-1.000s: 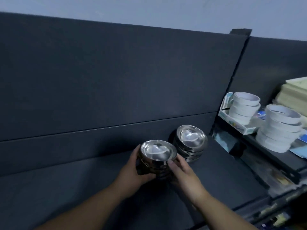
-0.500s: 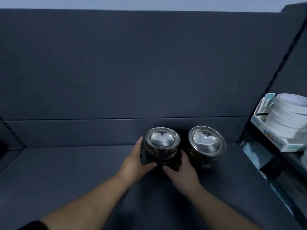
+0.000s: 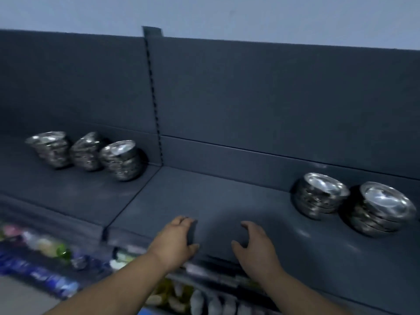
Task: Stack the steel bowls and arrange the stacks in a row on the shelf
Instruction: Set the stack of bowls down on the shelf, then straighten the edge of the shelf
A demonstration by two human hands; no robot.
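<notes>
Hovering with left hand (image 3: 175,239) and right hand (image 3: 256,244) both empty, fingers loosely curled round nothing, just above the front lip of the dark grey metal shelf (image 3: 216,201). At two o'clock from the right hand, side by side near the back panel: first stack of shiny round steel bowls (image 3: 320,195), then second shiny stack (image 3: 377,208). At ten o'clock from the left hand, beyond the slotted upright (image 3: 154,98): nearest blurred stack (image 3: 121,160), middle blurred stack (image 3: 86,151), leftmost blurred stack (image 3: 50,148). Likely reaching there next, left hand nearer. Mirror-bright, nested, axes looking tilted.
</notes>
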